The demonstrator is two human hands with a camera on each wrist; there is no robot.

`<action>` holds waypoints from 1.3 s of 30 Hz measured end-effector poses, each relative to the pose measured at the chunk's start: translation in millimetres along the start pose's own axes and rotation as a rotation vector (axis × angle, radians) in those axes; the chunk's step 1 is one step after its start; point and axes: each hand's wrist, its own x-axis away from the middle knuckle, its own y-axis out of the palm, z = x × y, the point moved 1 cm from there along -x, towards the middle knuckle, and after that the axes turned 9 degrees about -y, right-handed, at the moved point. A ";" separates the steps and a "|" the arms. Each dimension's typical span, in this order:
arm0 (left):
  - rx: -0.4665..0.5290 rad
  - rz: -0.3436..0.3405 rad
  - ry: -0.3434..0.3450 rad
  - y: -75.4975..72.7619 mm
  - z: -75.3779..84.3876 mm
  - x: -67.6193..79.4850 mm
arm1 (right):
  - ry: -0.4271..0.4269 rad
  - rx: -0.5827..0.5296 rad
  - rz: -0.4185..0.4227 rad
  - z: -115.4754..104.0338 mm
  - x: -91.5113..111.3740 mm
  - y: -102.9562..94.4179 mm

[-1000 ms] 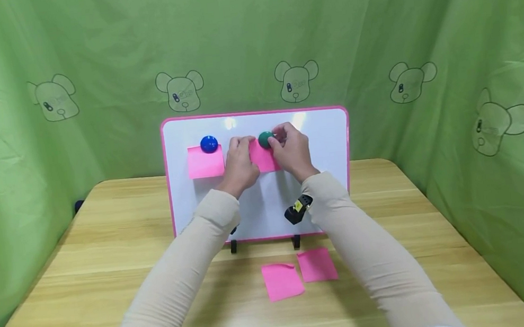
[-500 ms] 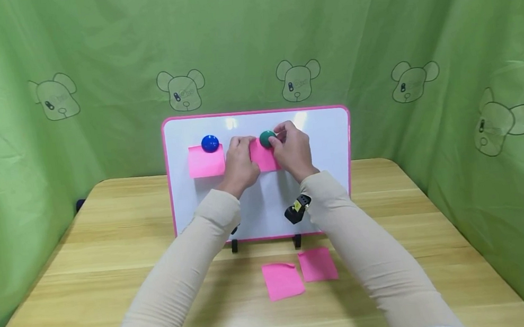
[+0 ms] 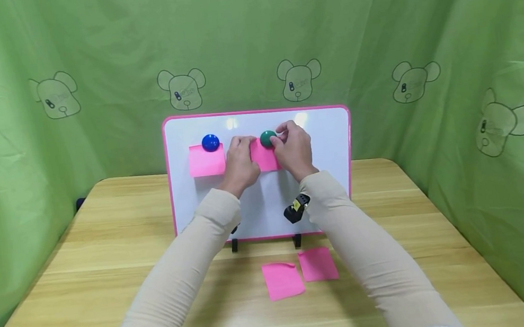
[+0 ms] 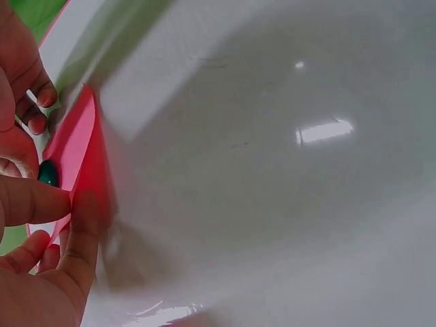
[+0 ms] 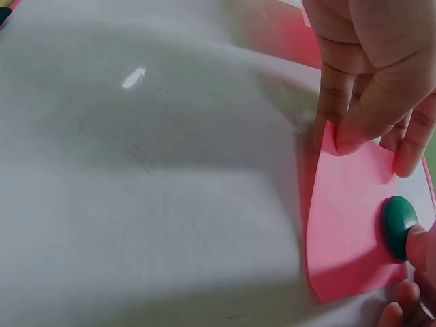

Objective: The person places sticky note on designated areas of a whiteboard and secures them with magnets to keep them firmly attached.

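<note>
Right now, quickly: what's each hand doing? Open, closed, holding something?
Left hand: closed, pinching the left edge of a pink sticky note.
Right hand: open, its thumb touching the round green magnet on that note.

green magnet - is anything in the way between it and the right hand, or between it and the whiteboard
Nothing visible stands between the right hand and the green magnet: they are touching. Between the magnet and the whiteboard lies a pink note, pinched by the left hand.
</note>
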 end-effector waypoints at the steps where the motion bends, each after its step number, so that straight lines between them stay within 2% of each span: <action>1: -0.001 -0.001 -0.001 0.2 -0.2 -0.3 | -0.002 0.002 0.006 0.0 0.2 0.0; 15: -0.010 -0.024 -0.026 -1.5 1.9 0.8 | -0.029 -0.011 0.016 4.2 2.3 0.7; 29: -0.025 -0.036 0.005 -2.7 -2.0 4.9 | -0.043 -0.030 0.000 7.2 7.6 -1.3; 39: 0.013 -0.054 0.017 -4.8 -4.8 9.3 | -0.062 -0.062 -0.007 12.0 14.0 -6.0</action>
